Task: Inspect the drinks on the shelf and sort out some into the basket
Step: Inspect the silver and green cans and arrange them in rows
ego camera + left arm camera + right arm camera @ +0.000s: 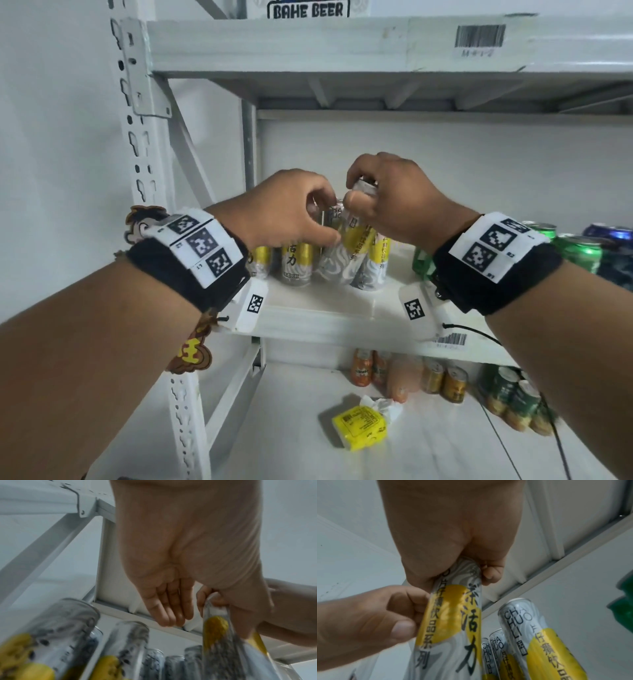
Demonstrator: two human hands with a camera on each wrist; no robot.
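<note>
A white metal shelf [318, 325] fills the view, its middle board carrying a cluster of tall silver-and-yellow cans [297, 263] at the centre and green cans [579, 248] out at three o'clock. On the board below, orange and gold cans [442, 377] stand at five o'clock, with a crumpled yellow packet [361, 426] lying in front of them. One silver-and-yellow can [346, 253] is tilted out of the cluster, its top leaning toward twelve o'clock. The right hand [394, 202] grasps that can by its top rim from above, so the can hangs at six o'clock from the hand. The left hand [291, 212] comes in from nine o'clock, thumb and forefinger pinching the can's upper side just below the right hand's fingers [491, 573], its other fingers [169, 608] hanging loose.
</note>
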